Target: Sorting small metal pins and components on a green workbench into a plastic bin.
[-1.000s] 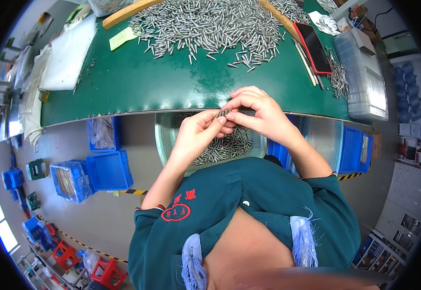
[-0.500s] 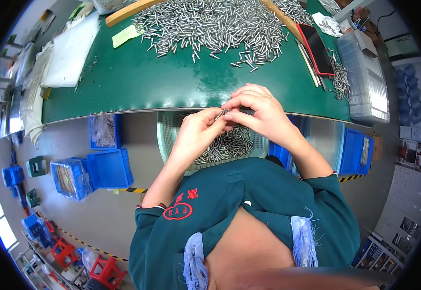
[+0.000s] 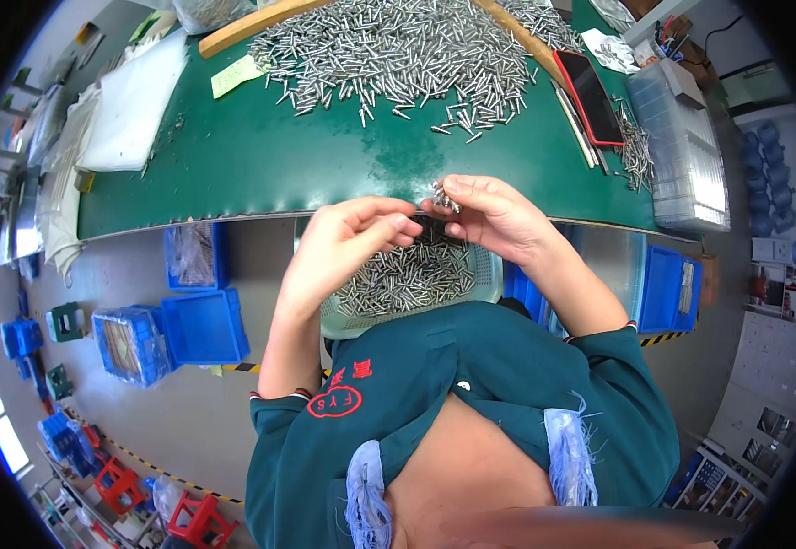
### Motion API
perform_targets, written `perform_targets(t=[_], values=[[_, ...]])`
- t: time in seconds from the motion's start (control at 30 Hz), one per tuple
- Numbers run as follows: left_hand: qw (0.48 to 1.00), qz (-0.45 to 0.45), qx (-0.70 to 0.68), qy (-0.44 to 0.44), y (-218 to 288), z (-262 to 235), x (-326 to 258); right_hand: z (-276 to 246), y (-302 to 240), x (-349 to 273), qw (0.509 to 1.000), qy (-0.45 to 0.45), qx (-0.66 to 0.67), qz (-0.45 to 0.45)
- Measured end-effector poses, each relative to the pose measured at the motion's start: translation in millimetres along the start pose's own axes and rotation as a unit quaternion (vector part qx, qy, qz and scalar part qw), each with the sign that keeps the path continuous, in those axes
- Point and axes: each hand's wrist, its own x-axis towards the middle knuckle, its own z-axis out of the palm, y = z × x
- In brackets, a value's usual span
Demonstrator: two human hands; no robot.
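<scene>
Change: both my hands stay raised at the mat's edge, barely shifted.
Surface: green mat (image 3: 325,174) beyond my grip, pin heap (image 3: 398,55) farther.
Hands: left hand (image 3: 348,242) pinches toward right hand (image 3: 489,215), which clasps small metal pins (image 3: 442,195).
Count: one basket (image 3: 407,284) beneath, pins uncountable.

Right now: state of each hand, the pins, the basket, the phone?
Left hand: fingers pinched, at the small pins.
Right hand: closed on small pins.
Pin pile: loose, spread on green table.
Basket: part filled with pins.
Phone: flat, screen dark.
</scene>
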Motion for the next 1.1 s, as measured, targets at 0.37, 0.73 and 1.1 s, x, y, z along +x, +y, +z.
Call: perform_targets(t=[0.37,0.73,1.1], values=[[0.976,0.085,0.106,0.17,6,-14,5,17,-5,-7,0.853,-0.028,-0.493,-0.167],[0.744,0.252,0.561,0.26,0,-14,90,-19,-20,40,0.532,0.22,-0.718,-0.392],[0.764,0.25,0.581,0.126,-1,-9,86,-23,-17,38,0.499,0.19,-0.746,-0.398]])
